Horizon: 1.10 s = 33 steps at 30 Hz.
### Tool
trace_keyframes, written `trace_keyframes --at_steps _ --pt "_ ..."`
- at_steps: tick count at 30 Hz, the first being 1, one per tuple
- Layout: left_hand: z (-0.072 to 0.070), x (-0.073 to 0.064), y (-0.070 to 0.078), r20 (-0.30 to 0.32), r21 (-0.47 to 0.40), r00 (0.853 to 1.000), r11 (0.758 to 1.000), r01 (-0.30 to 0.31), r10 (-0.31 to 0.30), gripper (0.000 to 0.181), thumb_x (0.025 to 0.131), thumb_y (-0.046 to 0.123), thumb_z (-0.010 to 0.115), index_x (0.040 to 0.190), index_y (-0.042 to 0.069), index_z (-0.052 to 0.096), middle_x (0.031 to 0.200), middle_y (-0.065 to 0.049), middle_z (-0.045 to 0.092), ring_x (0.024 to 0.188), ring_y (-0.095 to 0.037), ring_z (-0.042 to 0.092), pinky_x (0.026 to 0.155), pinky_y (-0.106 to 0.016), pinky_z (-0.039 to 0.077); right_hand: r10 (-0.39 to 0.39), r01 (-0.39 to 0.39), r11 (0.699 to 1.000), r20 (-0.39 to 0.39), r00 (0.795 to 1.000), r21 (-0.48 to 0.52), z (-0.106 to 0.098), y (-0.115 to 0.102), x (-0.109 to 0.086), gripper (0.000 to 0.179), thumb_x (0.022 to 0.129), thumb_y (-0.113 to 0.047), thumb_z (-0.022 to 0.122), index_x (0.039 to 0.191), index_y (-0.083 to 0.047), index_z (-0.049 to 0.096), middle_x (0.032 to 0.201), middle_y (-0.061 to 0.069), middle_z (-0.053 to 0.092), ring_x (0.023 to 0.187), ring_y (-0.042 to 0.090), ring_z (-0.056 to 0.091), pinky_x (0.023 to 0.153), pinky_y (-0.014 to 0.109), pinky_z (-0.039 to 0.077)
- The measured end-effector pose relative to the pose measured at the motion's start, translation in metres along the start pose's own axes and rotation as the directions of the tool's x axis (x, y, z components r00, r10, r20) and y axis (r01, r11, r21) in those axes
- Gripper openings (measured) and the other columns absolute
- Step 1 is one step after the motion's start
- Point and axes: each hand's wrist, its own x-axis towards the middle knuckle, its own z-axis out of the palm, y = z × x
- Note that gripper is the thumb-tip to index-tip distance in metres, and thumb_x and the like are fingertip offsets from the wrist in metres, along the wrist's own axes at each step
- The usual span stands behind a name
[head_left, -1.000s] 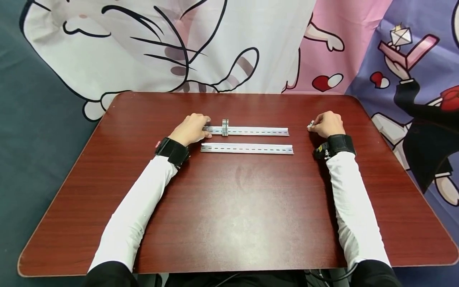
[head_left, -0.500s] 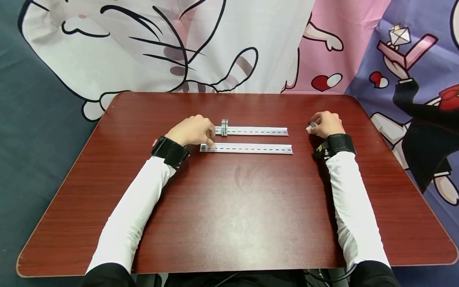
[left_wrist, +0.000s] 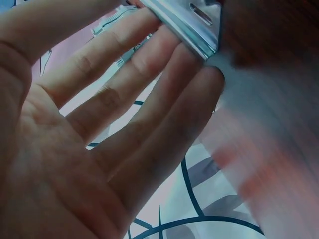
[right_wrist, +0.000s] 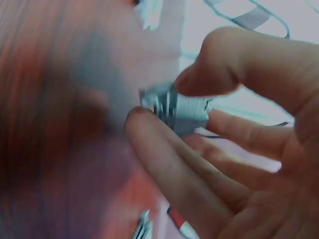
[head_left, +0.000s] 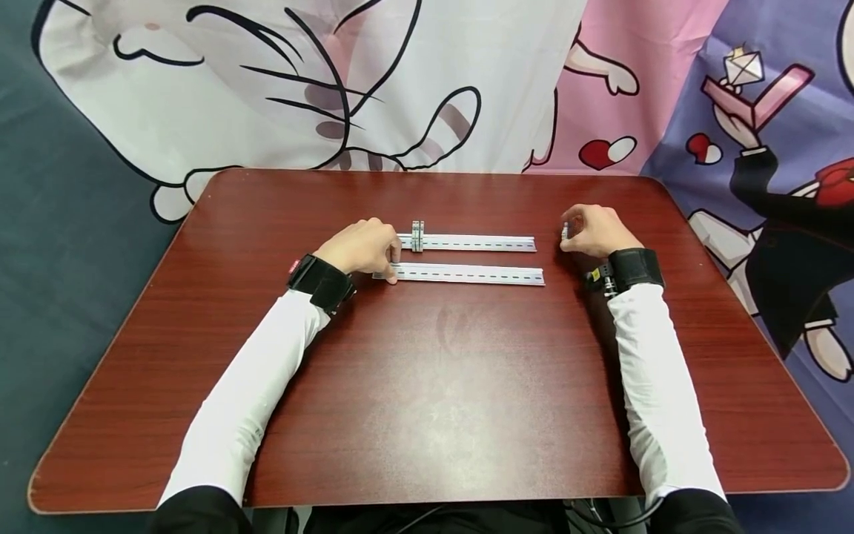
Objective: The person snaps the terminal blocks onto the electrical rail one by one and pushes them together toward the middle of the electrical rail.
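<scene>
Two slotted metal DIN rails lie one behind the other on the table. My left hand pinches the left end of the near rail; in the left wrist view, the fingers meet the end of that rail. The far rail carries narrow grey terminal-block-like pieces near its left part. To the right of both rails, my right hand holds a small grey block between thumb and fingers. The right wrist view shows this grey block blurred, so its exact kind is unclear.
The reddish-brown table has rounded corners. A printed cloth with cartoon figures hangs behind its far edge. Black wrist straps with cameras sit on both wrists. Cables run below the front edge.
My left hand has left the far rail's left end and come nearer, onto the near rail's end. My right hand has shifted slightly left, and its grey block has turned more upright.
</scene>
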Motion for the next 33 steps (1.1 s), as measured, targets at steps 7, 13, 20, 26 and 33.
trace_keyframes --at_steps 7,13,20,26,33 --pt "0.000 0.003 0.001 -0.002 -0.008 1.000 1.000 0.012 -0.012 0.023 0.067 0.033 0.089 0.080 0.021 0.075 0.075 0.004 0.065 0.069 -0.017 0.060 0.070 -0.033 0.049 -0.106 0.091 0.991 0.152 0.983 0.102 -0.010 -0.027 -0.012 0.046 0.078 -0.011 0.077 0.120 -0.009 0.061 0.107 0.012 0.068 0.094 0.026 0.065 0.081 0.041 0.049" --pt "-0.001 0.005 0.002 -0.001 -0.021 1.000 1.000 0.010 -0.010 0.022 0.067 0.032 0.089 0.079 0.021 0.074 0.074 0.004 0.066 0.068 -0.018 0.060 0.069 -0.033 0.048 -0.200 0.168 0.976 0.262 0.944 0.141 -0.002 -0.038 -0.021 0.048 0.075 -0.003 0.077 0.121 -0.004 0.062 0.102 0.012 0.069 0.092 0.024 0.065 0.076 0.038 0.054" --pt "0.001 0.000 0.000 -0.002 -0.048 0.999 0.998 0.035 -0.035 0.020 0.067 0.029 0.090 0.075 0.020 0.074 0.076 0.002 0.066 0.068 -0.019 0.058 0.065 -0.033 0.047 -0.236 0.211 0.968 0.214 0.948 0.136 0.013 -0.033 -0.023 0.048 0.073 -0.002 0.078 0.120 -0.005 0.067 0.090 0.008 0.069 0.082 0.021 0.062 0.067 0.033 0.051" --pt "0.001 0.001 0.001 -0.023 -0.054 1.000 0.998 0.019 -0.020 0.021 0.065 0.029 0.091 0.075 0.020 0.075 0.078 0.003 0.065 0.068 -0.020 0.057 0.065 -0.033 0.047 -0.235 0.202 0.967 0.223 0.946 0.157 0.014 -0.033 -0.024 0.047 0.075 -0.006 0.080 0.120 -0.007 0.067 0.091 0.008 0.070 0.084 0.021 0.065 0.068 0.033 0.053" --pt "0.000 -0.001 0.001 -0.024 -0.065 0.999 0.998 0.026 -0.028 0.020 0.066 0.028 0.090 0.073 0.020 0.074 0.075 0.002 0.066 0.068 -0.020 0.057 0.065 -0.033 0.047 -0.249 0.217 0.964 0.240 0.938 0.153 0.016 -0.038 -0.024 0.042 0.076 -0.011 0.082 0.116 -0.012 0.070 0.090 0.003 0.072 0.084 0.018 0.066 0.070 0.032 0.053"
